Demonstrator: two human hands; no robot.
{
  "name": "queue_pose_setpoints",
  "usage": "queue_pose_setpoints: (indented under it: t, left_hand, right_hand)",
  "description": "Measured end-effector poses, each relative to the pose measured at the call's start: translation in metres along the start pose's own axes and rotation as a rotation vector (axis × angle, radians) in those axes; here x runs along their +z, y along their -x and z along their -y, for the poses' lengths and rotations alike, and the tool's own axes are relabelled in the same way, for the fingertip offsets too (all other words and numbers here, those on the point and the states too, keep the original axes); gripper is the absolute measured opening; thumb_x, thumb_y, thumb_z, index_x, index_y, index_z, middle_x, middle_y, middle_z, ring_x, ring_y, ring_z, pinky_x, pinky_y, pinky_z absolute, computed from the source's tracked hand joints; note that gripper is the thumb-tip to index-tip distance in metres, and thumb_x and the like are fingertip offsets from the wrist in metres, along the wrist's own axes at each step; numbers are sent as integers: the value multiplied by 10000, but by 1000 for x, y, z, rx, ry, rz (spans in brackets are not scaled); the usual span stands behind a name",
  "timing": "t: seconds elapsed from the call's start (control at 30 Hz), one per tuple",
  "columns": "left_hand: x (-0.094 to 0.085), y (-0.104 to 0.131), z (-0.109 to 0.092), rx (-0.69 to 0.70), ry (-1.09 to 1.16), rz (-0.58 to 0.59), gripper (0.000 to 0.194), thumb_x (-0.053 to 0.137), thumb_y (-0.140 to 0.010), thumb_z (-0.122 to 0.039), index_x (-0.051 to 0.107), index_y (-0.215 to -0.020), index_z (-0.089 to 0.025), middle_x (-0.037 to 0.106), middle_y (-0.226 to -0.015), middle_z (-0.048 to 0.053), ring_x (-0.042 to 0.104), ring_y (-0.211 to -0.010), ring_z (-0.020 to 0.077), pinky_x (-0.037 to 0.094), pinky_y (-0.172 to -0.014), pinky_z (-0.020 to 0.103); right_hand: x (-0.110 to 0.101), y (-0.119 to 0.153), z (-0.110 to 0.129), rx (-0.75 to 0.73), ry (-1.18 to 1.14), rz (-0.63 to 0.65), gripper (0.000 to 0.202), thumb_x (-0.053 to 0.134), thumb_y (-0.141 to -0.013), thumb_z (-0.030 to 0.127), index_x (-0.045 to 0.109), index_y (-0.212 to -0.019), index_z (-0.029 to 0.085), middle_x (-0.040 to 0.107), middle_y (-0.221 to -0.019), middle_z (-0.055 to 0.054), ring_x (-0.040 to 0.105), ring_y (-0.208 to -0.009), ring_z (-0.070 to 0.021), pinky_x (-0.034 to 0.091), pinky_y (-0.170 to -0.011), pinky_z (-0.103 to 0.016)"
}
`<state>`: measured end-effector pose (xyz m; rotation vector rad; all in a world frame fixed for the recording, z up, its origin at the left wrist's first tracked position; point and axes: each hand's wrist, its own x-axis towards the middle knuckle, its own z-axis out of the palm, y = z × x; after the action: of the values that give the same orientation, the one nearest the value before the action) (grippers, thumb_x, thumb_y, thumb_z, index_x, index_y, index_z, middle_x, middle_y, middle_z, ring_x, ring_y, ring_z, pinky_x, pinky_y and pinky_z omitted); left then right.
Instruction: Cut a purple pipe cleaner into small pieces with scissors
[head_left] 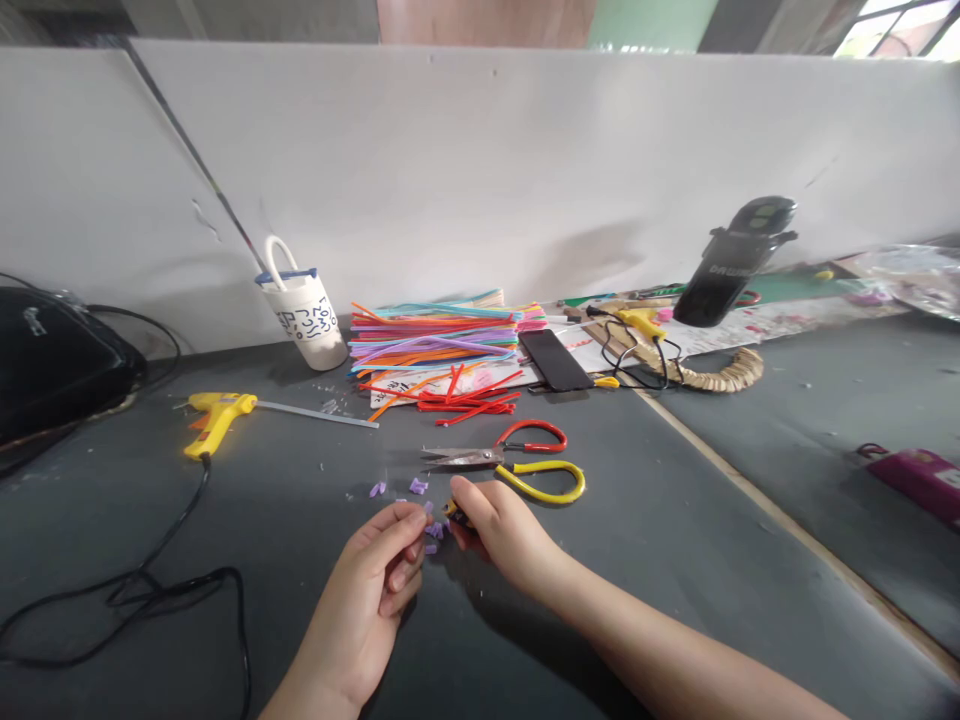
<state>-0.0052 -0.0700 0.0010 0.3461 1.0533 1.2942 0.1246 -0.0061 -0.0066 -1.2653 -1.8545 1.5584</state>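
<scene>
My left hand [386,565] is closed, with thumb and forefinger pinching a small purple piece [428,508] that looks like cut pipe cleaner. Facing it, my right hand [499,530] is wrapped round a dark lighter [453,512] with a yellowish top, the thumb resting near its upper end. Most of the lighter's body is hidden by the fingers. Between and just beyond the hands, several short purple bits [418,486] lie on the dark table [315,540]. Scissors [480,458] with one red and one yellow handle rest slightly open right behind my right hand.
Red pipe cleaners [472,400] and a multicoloured bundle [435,340] lie behind the scissors. A yellow glue gun [217,415] with its cord is at left, near a white tumbler [311,325]. Farther right are a phone [555,360], another glue gun [641,325] and a black bottle [731,265].
</scene>
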Motion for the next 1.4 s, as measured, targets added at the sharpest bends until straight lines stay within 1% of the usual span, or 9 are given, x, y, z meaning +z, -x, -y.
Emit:
queue_pose_setpoints:
  t: [0.23, 0.33, 0.4, 0.53, 0.6, 0.73, 0.97, 1.2, 1.4]
  left_hand:
    - [-4, -1, 1, 1, 15, -4, 171, 661, -729, -197, 560, -605, -136, 406, -516, -67, 192, -395, 10, 114, -330, 134]
    - [-5, 0, 1, -4, 20, -2, 166, 655, -735, -191, 561, -609, -135, 407, -519, -65, 196, -397, 10, 107, -332, 137]
    - [-4, 1, 1, -5, 23, -6, 163, 657, -733, -189, 563, -610, -135, 404, -516, -66, 196, -395, 9, 101, -332, 140]
    - [-5, 1, 1, 8, 15, -4, 157, 656, -736, -185, 566, -617, -135, 406, -521, -66, 193, -398, 9, 98, -335, 141]
    - [-5, 0, 1, 11, 11, 4, 159, 653, -739, -188, 564, -618, -135, 406, -524, -65, 195, -401, 10, 103, -337, 140]
    - [-5, 0, 1, 2, 10, 5, 161, 660, -733, -197, 563, -620, -135, 400, -522, -67, 194, -398, 9, 102, -333, 138]
    - [-3, 1, 1, -4, 26, -5, 171, 673, -714, -194, 554, -604, -138, 400, -516, -69, 203, -389, 6, 110, -324, 128]
    - [-3, 1, 1, -4, 27, 4, 168, 666, -720, -196, 561, -604, -134, 411, -525, -65, 212, -393, 5, 124, -326, 125]
    - [-2, 0, 0, -9, 29, -10, 167, 670, -715, -192, 563, -600, -135, 408, -518, -66, 207, -390, 5, 114, -326, 131]
  right_hand:
    - [0, 0, 1, 5, 8, -12, 508, 262, -909, 342, 440, -463, 176, 369, -383, 48, 355, -394, -82, 265, -468, -212]
    - [1, 0, 1, -2, -3, -20, 514, 265, -909, 357, 441, -462, 173, 367, -385, 47, 348, -392, -81, 258, -460, -216]
    - [1, 0, 1, -12, -15, -35, 526, 267, -908, 405, 434, -466, 173, 370, -402, 44, 342, -397, -79, 254, -455, -217]
    - [-2, 0, 1, -29, -106, -50, 587, 253, -883, 568, 436, -494, 170, 399, -444, 31, 345, -411, -78, 255, -442, -220]
    - [-3, 0, 2, -31, -151, -42, 587, 278, -870, 586, 441, -492, 168, 400, -439, 29, 341, -405, -76, 248, -432, -221]
    - [-3, 1, 5, -33, -155, -27, 547, 311, -874, 511, 425, -457, 175, 357, -396, 40, 322, -390, -74, 243, -427, -222]
    - [1, 0, 3, -36, -125, -31, 484, 282, -884, 357, 424, -456, 180, 366, -397, 45, 325, -384, -76, 264, -448, -221]
    - [1, 0, 0, -36, -73, -18, 476, 283, -887, 340, 423, -461, 183, 375, -405, 43, 350, -410, -89, 270, -472, -223]
    - [4, -1, -3, -54, -35, -3, 477, 275, -899, 332, 423, -469, 185, 412, -445, 32, 387, -451, -101, 283, -503, -225]
